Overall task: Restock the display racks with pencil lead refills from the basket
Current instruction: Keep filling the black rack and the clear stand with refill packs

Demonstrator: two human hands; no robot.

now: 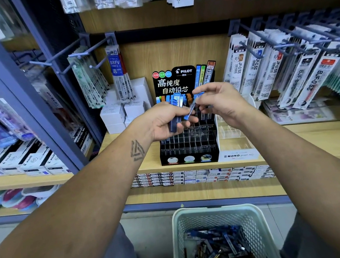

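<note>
While the left hand (165,120) grips a bundle of lead refill cases (176,106) at frame centre, the right hand (218,102) pinches one blue-capped case (190,110) out. It should read the grade, then drop it upright into the matching slot of the Pilot rack (188,146) below; more refills wait in the basket (258,220) at bottom centre.

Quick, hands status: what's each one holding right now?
Left hand: grips a bunch of lead refill cases.
Right hand: pinches one blue-capped refill case, above the Pilot rack.
</note>
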